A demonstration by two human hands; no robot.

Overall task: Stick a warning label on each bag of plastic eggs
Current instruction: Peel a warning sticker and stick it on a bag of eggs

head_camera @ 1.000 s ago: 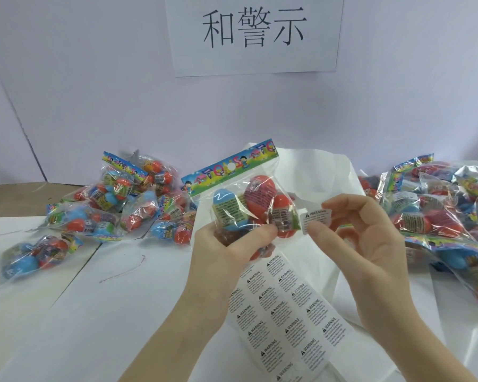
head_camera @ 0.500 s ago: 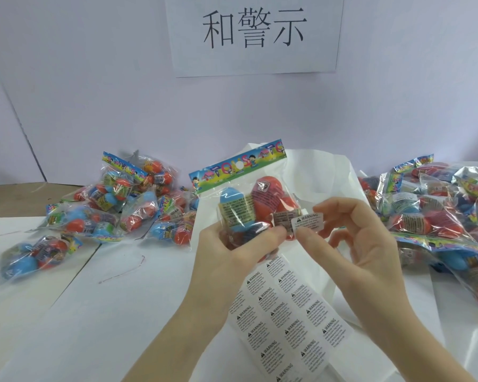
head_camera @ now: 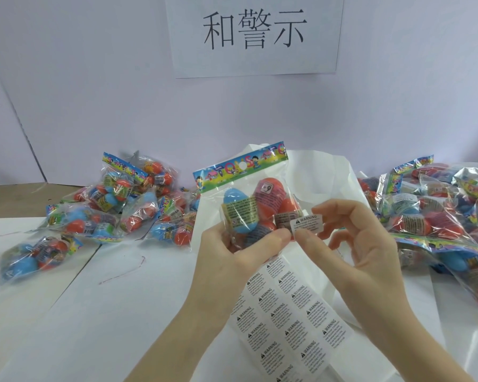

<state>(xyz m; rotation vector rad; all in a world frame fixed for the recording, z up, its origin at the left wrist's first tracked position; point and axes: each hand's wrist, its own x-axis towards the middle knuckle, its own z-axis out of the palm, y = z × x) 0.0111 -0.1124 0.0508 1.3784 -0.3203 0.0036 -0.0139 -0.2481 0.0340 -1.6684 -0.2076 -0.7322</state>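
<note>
My left hand point(head_camera: 238, 252) grips a clear bag of plastic eggs point(head_camera: 249, 205) upright at the centre, its colourful header card on top, blue and red eggs inside. My right hand point(head_camera: 356, 244) pinches one small white warning label point(head_camera: 306, 223) between thumb and forefinger. The label's left edge lies at the bag's lower right side, just beside my left thumb. Below my hands a sheet of warning labels point(head_camera: 287, 318) lies flat on the table.
A heap of egg bags point(head_camera: 122, 210) lies at the left, with one bag point(head_camera: 36, 255) apart near the left edge. Another pile of bags point(head_camera: 439, 216) fills the right side. White paper point(head_camera: 323, 172) lies behind my hands. A sign point(head_camera: 254, 34) hangs on the wall.
My right hand has carried the label leftward and down until it meets the bag's lower right side. The bag has shifted slightly right and tilted more upright in my left hand.
</note>
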